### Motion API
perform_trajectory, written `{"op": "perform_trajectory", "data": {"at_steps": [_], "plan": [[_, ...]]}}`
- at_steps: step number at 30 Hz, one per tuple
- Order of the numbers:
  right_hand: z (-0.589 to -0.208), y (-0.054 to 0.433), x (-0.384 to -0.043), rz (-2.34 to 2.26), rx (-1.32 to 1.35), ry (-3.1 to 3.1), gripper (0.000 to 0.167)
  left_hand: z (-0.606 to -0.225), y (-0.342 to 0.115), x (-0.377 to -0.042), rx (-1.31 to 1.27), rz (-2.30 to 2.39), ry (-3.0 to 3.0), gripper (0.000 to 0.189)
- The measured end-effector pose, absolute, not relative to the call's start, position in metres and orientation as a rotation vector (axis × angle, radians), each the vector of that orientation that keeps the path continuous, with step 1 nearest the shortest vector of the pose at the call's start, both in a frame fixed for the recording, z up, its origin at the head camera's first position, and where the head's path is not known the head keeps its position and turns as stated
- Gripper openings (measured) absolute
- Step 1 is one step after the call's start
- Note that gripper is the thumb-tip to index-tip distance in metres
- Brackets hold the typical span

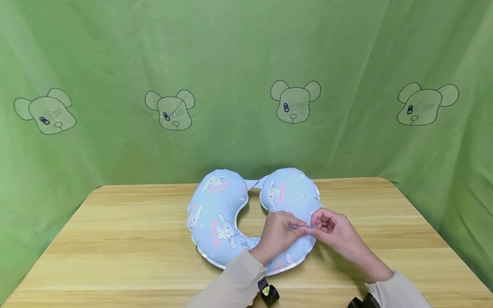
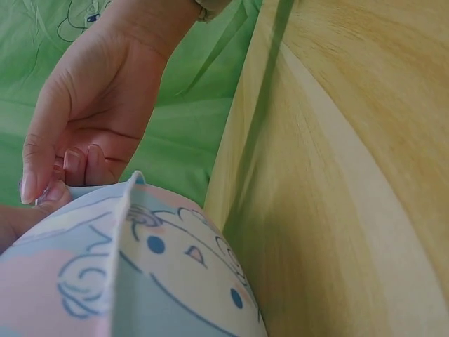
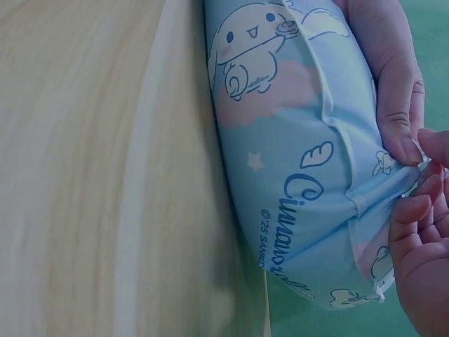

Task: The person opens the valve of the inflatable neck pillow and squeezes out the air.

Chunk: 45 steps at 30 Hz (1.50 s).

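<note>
A light blue U-shaped inflatable neck pillow [image 1: 216,216] with white cartoon dogs lies on the table, plumped up, its two ends pointing away from me. On its right arm, my left hand [image 1: 278,232] pinches a small pale bit at the surface, perhaps the air valve. My right hand [image 1: 337,232] meets it there, thumb and index finger on the same spot and the other fingers curled. In the right wrist view, creases in the pillow [image 3: 302,175] run towards the pinched spot. The fingertips mostly cover the small part, so its exact shape is hidden.
The wood-grain table [image 1: 117,240] extends around the pillow. Behind it and at both sides hangs a green curtain [image 1: 234,49] printed with bear heads. Black wrist devices [image 1: 269,293] show below the sleeves. A narrow strap [image 1: 252,184] links the pillow's far ends.
</note>
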State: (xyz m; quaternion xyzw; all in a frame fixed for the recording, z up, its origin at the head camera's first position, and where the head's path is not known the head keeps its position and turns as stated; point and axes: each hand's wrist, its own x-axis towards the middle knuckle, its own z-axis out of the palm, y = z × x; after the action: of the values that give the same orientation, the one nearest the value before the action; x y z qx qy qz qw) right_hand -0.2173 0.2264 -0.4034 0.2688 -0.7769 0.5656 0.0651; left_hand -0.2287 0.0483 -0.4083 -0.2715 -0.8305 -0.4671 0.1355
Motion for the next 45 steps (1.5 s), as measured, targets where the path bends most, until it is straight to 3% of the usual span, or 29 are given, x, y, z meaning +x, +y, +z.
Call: {"op": "perform_trajectory", "data": {"at_steps": [20, 45], "plan": [[-0.398, 0.225, -0.216, 1.437, 0.921, -2.395, 0.022, -0.408, 0.048, -0.228, -0.793, -1.342, -2.424, 0.01], [-0.409, 0.221, -0.217, 1.548, 0.933, -2.219, 0.025, -0.409, 0.047, -0.231, -0.768, -1.427, -2.413, 0.009]]}}
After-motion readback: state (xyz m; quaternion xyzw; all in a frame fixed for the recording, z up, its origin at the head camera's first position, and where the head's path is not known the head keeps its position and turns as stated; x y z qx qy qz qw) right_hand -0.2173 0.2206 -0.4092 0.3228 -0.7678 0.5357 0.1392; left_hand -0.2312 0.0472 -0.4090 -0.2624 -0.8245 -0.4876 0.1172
